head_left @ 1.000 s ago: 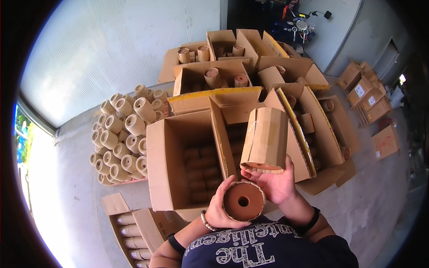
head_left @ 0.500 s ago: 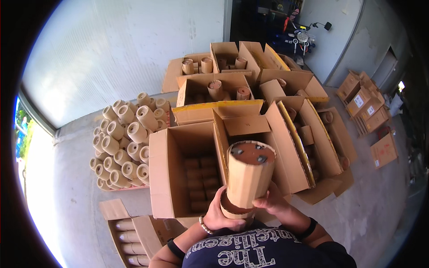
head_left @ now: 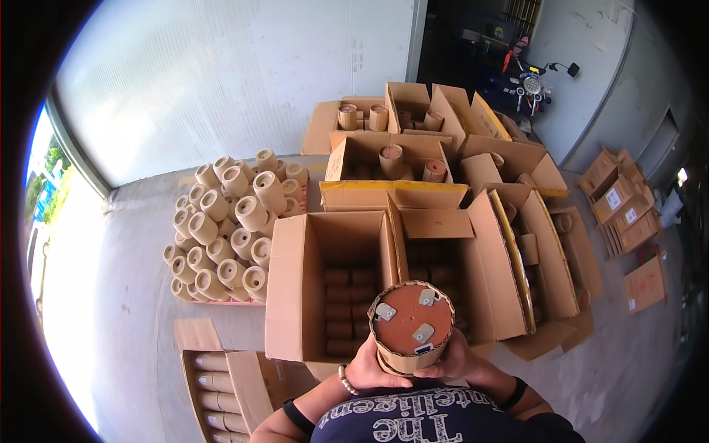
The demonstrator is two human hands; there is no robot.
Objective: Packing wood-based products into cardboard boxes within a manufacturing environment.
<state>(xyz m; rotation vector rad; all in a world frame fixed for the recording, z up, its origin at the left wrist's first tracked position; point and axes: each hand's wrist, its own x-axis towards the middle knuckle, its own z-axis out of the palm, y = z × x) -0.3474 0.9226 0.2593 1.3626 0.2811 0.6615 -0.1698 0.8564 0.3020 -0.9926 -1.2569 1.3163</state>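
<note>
Close to my body, both hands grip a cardboard-wrapped cylinder (head_left: 405, 331). Its round top is reddish brown, with three small metal tabs near the rim. My left hand (head_left: 371, 367) wraps the lower left side, and my right hand (head_left: 456, 357) holds the lower right side. A second cardboard edge shows just below the wrap. Beyond my left hand stands an open carton (head_left: 288, 288), with stacked brown cylinders inside. Past the held piece, another open carton (head_left: 484, 258) holds more rows, partly hidden by it.
More open cartons (head_left: 391, 196) with wrapped cylinders stand behind. At left, beige hollow cylinders (head_left: 236, 181) are piled on a red base. A low carton (head_left: 240, 369) of cylinders lies at lower left. Folded cartons (head_left: 620, 199) lean at right; a motorcycle (head_left: 532, 85) stands in the doorway.
The tabbed cylinder has come down from above the cardboard sleeve in my left hand, and its top now tilts toward me. My right hand has lowered with it. The head view has shifted left.
</note>
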